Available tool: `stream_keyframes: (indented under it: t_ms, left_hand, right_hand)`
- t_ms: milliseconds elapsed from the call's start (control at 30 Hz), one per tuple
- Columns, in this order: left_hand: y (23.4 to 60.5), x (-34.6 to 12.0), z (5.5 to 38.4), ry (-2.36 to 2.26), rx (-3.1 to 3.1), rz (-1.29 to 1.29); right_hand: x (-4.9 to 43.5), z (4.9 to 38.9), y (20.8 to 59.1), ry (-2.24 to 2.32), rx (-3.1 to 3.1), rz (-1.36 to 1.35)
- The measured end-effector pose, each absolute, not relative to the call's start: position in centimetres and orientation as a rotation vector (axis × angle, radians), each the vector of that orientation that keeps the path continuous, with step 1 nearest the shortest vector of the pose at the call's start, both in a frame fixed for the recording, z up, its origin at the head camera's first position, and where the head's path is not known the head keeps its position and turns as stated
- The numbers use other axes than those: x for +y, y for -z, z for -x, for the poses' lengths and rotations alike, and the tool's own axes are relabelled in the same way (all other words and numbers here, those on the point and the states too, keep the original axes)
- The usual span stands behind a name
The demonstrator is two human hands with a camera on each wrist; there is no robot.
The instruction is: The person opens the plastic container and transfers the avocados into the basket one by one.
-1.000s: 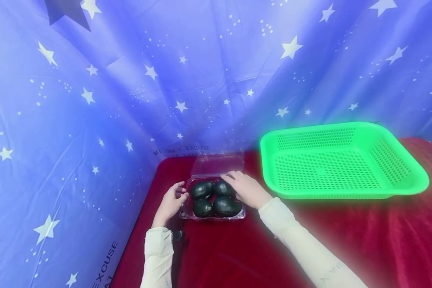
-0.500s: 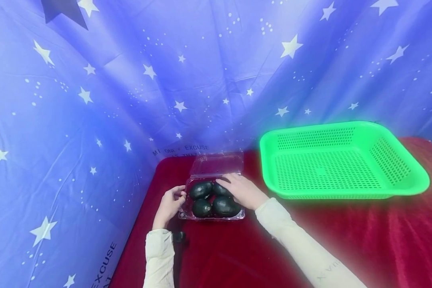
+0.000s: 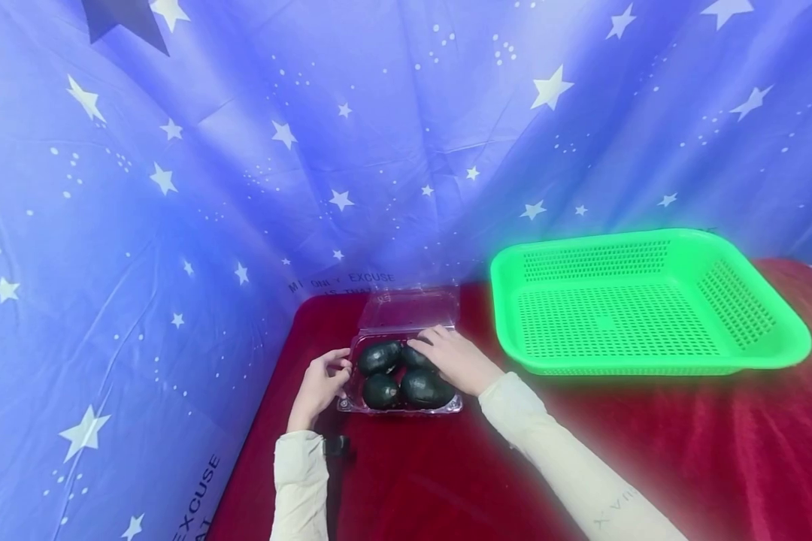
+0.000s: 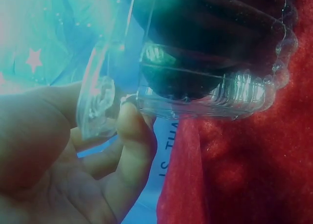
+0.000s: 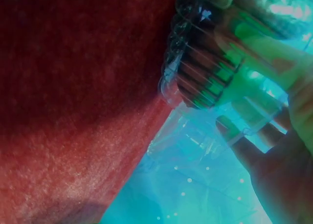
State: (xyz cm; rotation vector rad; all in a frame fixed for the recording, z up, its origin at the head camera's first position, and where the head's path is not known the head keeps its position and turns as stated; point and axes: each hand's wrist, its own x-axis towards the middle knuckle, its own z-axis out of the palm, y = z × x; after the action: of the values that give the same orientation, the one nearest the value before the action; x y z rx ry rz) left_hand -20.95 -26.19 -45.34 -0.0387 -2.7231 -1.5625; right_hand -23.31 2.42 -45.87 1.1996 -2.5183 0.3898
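Note:
A clear plastic clamshell (image 3: 399,410) stands on the red cloth with its lid (image 3: 411,309) raised behind it. Several glossy dark green avocados (image 3: 426,388) lie inside in two rows. My left hand (image 3: 319,388) pinches the clamshell's left rim; the left wrist view has a fingertip (image 4: 132,117) right at the rim's corner. My right hand (image 3: 462,359) reaches over the right side, its fingers bent around the back right avocado (image 3: 415,357) and partly covering it. Through the clear wall in the right wrist view, a finger lies inside, over the dark avocado (image 5: 203,79).
A large green perforated basket (image 3: 649,361) sits to the right, its inside bare. A blue curtain (image 3: 406,150) with white stars hangs along the back and left of the red-covered table (image 3: 446,481).
My right hand has shifted slightly toward me, from the back edge onto the back right avocado. My left hand's fingers have drawn closer together at the rim. The clamshell keeps its place.

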Motion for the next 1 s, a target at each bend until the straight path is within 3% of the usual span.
stream_keyframes:
  t_ms: [1000]
  left_hand:
    - [45.53,-26.48,21.29,1.641,-2.712,0.036]
  right_hand:
    - [2.64,23.47,46.07,-0.439,-2.548,-1.171]
